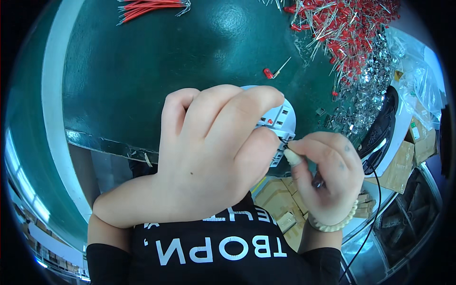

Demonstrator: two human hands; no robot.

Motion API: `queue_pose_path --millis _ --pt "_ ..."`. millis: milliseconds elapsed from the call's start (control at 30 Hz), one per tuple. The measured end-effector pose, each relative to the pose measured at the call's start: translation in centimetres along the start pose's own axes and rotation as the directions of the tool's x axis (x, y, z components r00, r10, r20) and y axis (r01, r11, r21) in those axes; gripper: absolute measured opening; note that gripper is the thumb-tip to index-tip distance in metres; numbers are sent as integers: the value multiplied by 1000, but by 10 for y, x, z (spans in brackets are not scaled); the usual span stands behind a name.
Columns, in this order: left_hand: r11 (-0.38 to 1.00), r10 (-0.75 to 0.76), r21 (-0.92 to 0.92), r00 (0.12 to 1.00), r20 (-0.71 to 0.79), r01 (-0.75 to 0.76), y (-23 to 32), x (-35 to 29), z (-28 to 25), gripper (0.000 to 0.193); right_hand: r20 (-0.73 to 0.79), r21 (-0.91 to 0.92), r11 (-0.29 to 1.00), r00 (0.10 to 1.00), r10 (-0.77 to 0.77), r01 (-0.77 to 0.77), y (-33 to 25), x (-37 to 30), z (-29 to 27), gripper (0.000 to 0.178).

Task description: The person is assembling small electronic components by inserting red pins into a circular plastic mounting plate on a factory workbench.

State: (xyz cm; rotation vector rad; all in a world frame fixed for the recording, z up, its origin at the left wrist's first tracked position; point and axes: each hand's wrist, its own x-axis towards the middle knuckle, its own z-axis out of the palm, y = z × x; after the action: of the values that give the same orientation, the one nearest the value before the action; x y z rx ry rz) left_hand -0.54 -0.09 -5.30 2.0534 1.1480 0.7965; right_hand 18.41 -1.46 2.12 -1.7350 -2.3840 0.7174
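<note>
My left hand (204,142) is closed around a white round plastic housing (287,114) near the table's front edge and covers much of it. Small rectangular slots mark the housing's face, and a small red piece (270,121) sits in it. At the housing's lower right edge, my right hand (330,166) pinches with thumb and forefinger. A pale cover is on one of its fingertips. Whatever that pinch holds is too small and hidden to name. Something shiny (317,180) shows inside the curled right fingers. A single red LED (268,73) lies beyond the housing.
A heap of red LEDs with long wire legs (342,38) covers the far right of the green table (142,66). Small shiny metal clips (365,99) spread beside it. Red wires (152,6) lie at the far left. At right are a clear plastic bag (420,88) and cardboard boxes (396,166).
</note>
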Motion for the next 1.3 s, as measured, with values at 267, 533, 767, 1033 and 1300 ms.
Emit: queue_pose_path --millis 267,533,767,1033,1300 --pt "1000 12 -5 1000 12 -12 0 3 -1 24 33 -444 876 980 -195 189 -11 -20 8 28" --pt "1000 8 20 1000 29 -9 5 7 -7 23 -398 482 831 914 -74 277 10 -37 4 23" --pt "1000 -16 27 1000 15 16 7 4 -7 23 -509 856 67 858 -68 513 16 -13 25 45" --pt "999 -10 40 990 140 5 10 3 -17 31 -410 824 346 894 -182 449 11 -10 22 39" --pt "989 5 138 957 289 -46 11 -5 -22 57 -503 818 302 864 -38 490 4 1 17 56"
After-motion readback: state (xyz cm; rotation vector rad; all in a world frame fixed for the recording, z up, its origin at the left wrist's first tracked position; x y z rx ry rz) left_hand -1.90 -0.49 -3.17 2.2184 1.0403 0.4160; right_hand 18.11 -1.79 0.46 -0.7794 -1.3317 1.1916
